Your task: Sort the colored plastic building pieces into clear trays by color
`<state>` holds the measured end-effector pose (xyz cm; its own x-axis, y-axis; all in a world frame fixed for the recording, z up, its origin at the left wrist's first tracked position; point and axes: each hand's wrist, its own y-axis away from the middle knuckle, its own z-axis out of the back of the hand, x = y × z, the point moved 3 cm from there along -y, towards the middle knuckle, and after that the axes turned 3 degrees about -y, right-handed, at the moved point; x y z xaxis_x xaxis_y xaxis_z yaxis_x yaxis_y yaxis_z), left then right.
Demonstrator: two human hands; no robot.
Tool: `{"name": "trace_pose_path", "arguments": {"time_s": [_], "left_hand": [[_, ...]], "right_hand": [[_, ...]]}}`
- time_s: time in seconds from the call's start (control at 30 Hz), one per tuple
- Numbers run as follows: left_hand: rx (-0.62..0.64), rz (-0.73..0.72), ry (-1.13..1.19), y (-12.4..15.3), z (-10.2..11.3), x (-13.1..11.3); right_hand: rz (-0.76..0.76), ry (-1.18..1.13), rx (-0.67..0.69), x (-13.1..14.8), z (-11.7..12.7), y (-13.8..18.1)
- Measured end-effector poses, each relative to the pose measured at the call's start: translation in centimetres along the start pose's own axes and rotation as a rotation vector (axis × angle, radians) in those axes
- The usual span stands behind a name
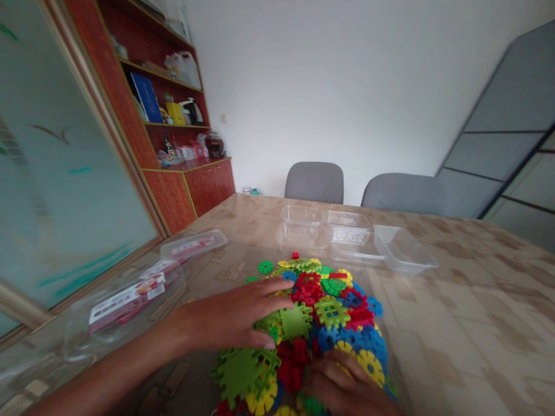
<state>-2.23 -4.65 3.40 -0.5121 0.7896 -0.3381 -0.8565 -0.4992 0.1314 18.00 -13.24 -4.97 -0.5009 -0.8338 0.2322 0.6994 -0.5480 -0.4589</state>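
A heap of plastic interlocking discs (321, 312) in red, green, yellow and blue lies on the table (468, 312) in front of me. My left hand (234, 315) rests on the heap's left side, fingers stretched out flat over green and yellow pieces. My right hand (342, 384) sits at the heap's near edge, fingers curled in among red and yellow pieces; what it holds, if anything, is hidden. A large green disc (240, 372) lies at the near left of the heap.
Several clear plastic tubs (347, 237) stand beyond the heap. A clear lid with a red and white label (130, 297) lies at left, another (195, 245) farther back. Two grey chairs (314, 182) stand behind the table. A wooden shelf unit (173, 110) fills the left corner.
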Motion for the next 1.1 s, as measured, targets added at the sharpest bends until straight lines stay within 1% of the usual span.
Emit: {"name": "trace_pose_path", "arguments": {"time_s": [0.07,0.1,0.17,0.23,0.3,0.37,0.47,0.57,0.67,0.73,0.83,1.0,1.1], "left_hand": [[-0.016,0.002,0.008,-0.1,-0.1,0.0],[-0.022,0.009,0.012,-0.1,-0.1,0.0],[-0.031,0.014,0.02,-0.2,-0.2,0.1],[-0.05,0.016,0.017,-0.3,-0.3,0.3],[-0.089,0.009,0.01,-0.5,-0.5,0.2],[-0.142,-0.015,0.005,-0.8,-0.7,-0.3],[-0.195,-0.099,-0.001,-1.6,-1.1,-2.1],[-0.187,-0.202,-0.04,-2.4,-1.6,-4.5],[-0.156,-0.266,-0.092,-3.1,-2.3,-6.3],[-0.123,-0.278,-0.115,-3.5,-2.8,-7.0],[-0.087,-0.276,-0.15,-4.3,-3.7,-7.3],[-0.111,-0.185,-0.228,-4.9,-4.5,-6.7],[-0.146,-0.179,-0.256,-4.9,-5.0,-6.3]], "right_hand": [[-0.038,0.046,-0.079,-0.4,0.5,-1.0],[-0.035,0.081,-0.095,-0.5,0.9,-1.4],[-0.014,0.151,-0.078,-0.8,2.1,-2.2],[-0.052,0.183,-0.068,-1.5,3.9,-2.6],[-0.173,0.15,-0.02,-2.9,6.0,-2.6],[-0.292,0.066,0.07,-4.3,7.8,-2.0],[-0.381,-0.058,0.173,-5.5,9.4,0.0],[-0.406,-0.099,0.186,-5.2,9.5,2.1],[-0.437,-0.069,0.208,-4.8,8.3,3.3],[-0.476,-0.069,0.233,-5.0,7.3,3.4],[-0.499,-0.149,0.217,-6.0,6.5,3.1],[-0.492,-0.415,0.027,-7.4,6.6,2.8],[-0.515,-0.532,-0.021,-7.0,6.8,2.5]]}}
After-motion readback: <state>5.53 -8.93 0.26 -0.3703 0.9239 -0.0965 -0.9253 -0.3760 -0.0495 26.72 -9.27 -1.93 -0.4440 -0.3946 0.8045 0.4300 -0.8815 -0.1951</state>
